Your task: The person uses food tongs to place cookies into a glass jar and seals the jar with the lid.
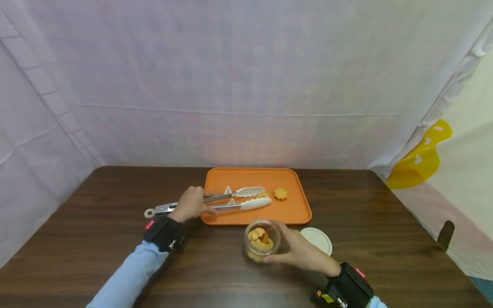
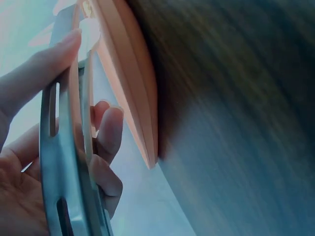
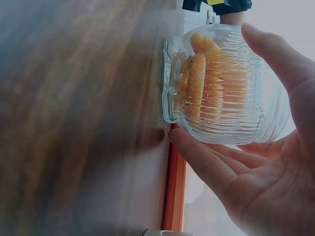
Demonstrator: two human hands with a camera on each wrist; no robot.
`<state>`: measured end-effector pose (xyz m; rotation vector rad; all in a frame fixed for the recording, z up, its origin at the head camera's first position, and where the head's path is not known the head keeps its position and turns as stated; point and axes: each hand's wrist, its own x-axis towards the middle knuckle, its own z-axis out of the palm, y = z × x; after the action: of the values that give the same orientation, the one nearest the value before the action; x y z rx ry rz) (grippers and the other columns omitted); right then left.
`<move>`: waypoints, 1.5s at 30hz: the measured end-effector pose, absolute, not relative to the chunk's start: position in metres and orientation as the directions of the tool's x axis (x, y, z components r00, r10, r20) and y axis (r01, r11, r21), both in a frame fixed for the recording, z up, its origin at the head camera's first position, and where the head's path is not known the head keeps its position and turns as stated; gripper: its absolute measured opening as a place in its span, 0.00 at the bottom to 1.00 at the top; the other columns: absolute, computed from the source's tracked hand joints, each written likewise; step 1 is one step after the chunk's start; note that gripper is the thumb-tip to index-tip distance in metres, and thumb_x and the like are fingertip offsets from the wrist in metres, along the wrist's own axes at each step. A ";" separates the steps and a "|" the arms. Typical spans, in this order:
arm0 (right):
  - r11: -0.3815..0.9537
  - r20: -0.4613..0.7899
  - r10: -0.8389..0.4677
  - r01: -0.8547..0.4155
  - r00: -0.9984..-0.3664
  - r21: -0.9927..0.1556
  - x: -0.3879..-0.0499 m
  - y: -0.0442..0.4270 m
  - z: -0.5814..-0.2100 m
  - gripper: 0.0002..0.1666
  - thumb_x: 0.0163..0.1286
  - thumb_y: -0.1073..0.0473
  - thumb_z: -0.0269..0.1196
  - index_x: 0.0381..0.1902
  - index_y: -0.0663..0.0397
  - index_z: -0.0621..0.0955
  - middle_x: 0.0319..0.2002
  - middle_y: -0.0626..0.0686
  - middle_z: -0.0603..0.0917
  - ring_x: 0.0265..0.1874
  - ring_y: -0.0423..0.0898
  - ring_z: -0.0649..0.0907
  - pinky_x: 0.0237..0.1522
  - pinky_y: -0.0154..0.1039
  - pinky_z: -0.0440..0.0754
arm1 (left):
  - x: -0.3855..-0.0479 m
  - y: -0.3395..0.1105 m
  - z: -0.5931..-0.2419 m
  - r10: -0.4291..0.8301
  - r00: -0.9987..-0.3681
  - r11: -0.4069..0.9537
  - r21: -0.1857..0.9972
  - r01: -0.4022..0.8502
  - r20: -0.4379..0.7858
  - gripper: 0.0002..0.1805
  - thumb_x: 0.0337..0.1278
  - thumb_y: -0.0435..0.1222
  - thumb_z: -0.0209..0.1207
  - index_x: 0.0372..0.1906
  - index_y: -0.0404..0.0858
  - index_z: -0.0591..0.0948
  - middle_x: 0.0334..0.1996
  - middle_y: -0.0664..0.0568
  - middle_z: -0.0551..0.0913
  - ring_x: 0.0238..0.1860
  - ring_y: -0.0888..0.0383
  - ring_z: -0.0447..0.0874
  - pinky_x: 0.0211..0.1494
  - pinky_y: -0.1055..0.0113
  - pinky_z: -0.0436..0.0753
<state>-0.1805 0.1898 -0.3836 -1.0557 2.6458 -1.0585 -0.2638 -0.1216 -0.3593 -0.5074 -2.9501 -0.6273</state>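
My left hand point(image 1: 191, 204) grips a pair of metal tongs point(image 2: 64, 147) with white scalloped tips, thumb on one arm and fingers round the other. The tips lie spread over the orange tray point(image 1: 252, 218), on either side of a partly hidden cookie point(image 1: 263, 195). A flower-shaped cookie point(image 1: 280, 193) lies on the tray just right of them. In front of the tray, my right hand point(image 1: 298, 250) holds a ribbed glass jar point(image 3: 231, 88), thumb on one side and fingers on the other. The jar stands upright, uncovered, with several cookies point(image 3: 209, 81) inside.
A round white lid point(image 1: 317, 241) lies on the dark wooden table point(image 1: 231, 282), right of the jar and partly behind my right hand. A pale curtain point(image 1: 231, 85) hangs behind the table. At the right, a yellow shape point(image 1: 417, 164) shows on the side curtain.
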 end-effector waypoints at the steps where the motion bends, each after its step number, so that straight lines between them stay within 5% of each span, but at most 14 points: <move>1: 0.515 0.154 -0.640 -0.569 -0.753 -0.641 -0.180 0.189 -0.384 0.44 0.63 0.44 0.70 0.68 0.58 0.65 0.55 0.57 0.83 0.54 0.52 0.83 0.54 0.45 0.81 | -0.263 -0.121 -0.359 0.304 -0.940 0.862 0.375 0.340 0.152 0.29 0.37 0.43 0.80 0.48 0.31 0.88 0.39 0.40 0.90 0.34 0.52 0.84 0.43 0.56 0.82; 25: 0.541 0.116 -0.626 -0.537 -0.771 -0.647 -0.179 0.190 -0.383 0.48 0.63 0.40 0.70 0.70 0.60 0.64 0.61 0.60 0.80 0.57 0.54 0.82 0.56 0.47 0.80 | -0.262 -0.132 -0.356 0.313 -0.915 0.815 0.423 0.396 0.253 0.30 0.40 0.43 0.79 0.48 0.29 0.87 0.39 0.36 0.89 0.31 0.53 0.83 0.38 0.58 0.81; 29: 0.546 0.118 -0.625 -0.540 -0.771 -0.641 -0.179 0.190 -0.383 0.48 0.63 0.40 0.70 0.70 0.60 0.64 0.62 0.60 0.79 0.57 0.54 0.82 0.56 0.48 0.80 | -0.259 -0.143 -0.353 0.341 -0.902 0.756 0.493 0.431 0.265 0.30 0.45 0.40 0.76 0.52 0.25 0.84 0.30 0.35 0.88 0.16 0.61 0.63 0.26 0.69 0.66; 32: 0.544 0.116 -0.628 -0.541 -0.769 -0.642 -0.180 0.190 -0.383 0.48 0.63 0.40 0.70 0.70 0.59 0.63 0.62 0.60 0.79 0.58 0.54 0.82 0.56 0.47 0.80 | -0.256 -0.152 -0.351 0.363 -0.888 0.709 0.534 0.460 0.283 0.30 0.47 0.38 0.75 0.54 0.25 0.83 0.18 0.43 0.83 0.15 0.64 0.49 0.23 0.71 0.57; 45: 0.531 0.123 -0.637 -0.549 -0.761 -0.646 -0.180 0.191 -0.384 0.48 0.64 0.41 0.68 0.71 0.58 0.62 0.63 0.61 0.79 0.58 0.55 0.82 0.56 0.48 0.80 | -0.239 -0.172 -0.337 0.430 -0.858 0.603 0.617 0.506 0.282 0.27 0.46 0.36 0.76 0.53 0.28 0.85 0.29 0.47 0.88 0.21 0.66 0.69 0.26 0.70 0.68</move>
<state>-0.1799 0.1912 -0.3844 -1.0261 2.6353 -1.0427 -0.2387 -0.1721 -0.3365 -0.7960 -2.7181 -1.0965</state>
